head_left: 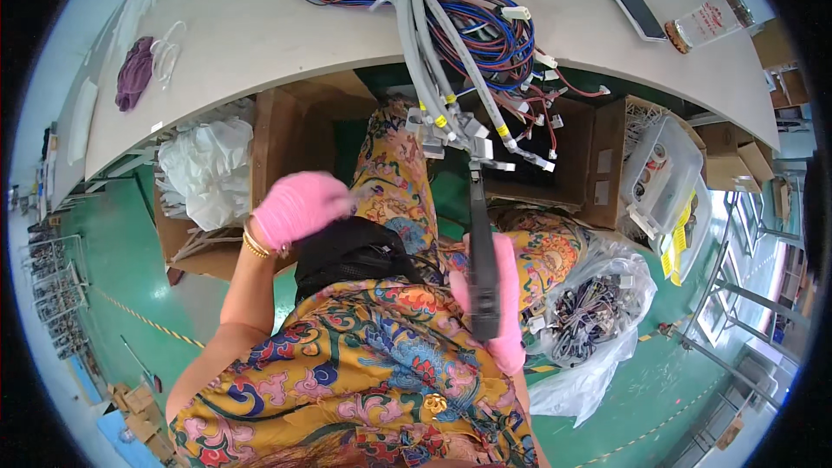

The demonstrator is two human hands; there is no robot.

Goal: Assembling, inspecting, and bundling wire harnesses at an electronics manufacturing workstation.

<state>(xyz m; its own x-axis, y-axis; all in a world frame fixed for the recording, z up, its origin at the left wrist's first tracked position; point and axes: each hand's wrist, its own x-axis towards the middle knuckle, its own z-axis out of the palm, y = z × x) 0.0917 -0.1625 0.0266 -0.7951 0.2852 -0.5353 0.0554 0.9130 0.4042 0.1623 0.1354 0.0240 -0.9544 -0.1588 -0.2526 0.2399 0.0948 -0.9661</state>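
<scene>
We grip the black hand tool [483,264] in our right hand [496,295], its tip just below the grey cable bundle [433,52] hanging off the table [260,35] edge. Our left hand [299,206], left of the bundle, is loosely curled and empty. We judge it best to steady the connectors [464,134] with it before working them.

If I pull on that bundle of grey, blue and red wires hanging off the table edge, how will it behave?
The bundle of grey, blue and red wires would probably be floppy: it droops over the white table rim in loose loops. The white connectors dangling at its ends may swing and snag. Heaped coils on the table suggest it would drag and feel fairly heavy.
</scene>
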